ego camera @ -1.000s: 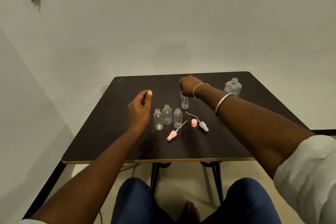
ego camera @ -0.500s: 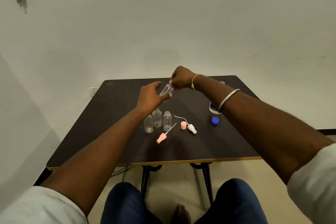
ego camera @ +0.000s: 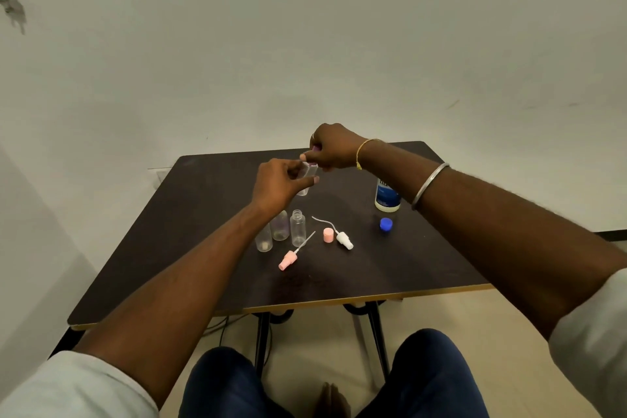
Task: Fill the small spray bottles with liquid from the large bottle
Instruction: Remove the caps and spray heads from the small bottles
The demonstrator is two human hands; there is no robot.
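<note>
The tabletop [ego camera: 203, 214] is dark brown with a pale yellow edge. Three small bottles [ego camera: 298, 227] are clear (one faintly violet), as is the held bottle [ego camera: 307, 176], which has a purple top. At their five o'clock lies a pink spray head [ego camera: 287, 261], at three o'clock a pink cap [ego camera: 328, 235] and a white spray head [ego camera: 344, 240]. The blue cap [ego camera: 386, 224] sits by the large bottle [ego camera: 386, 197], which is white with a blue label.

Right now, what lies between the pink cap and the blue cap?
The white spray head, beside the pink cap; otherwise bare table, seen in head view.
</note>
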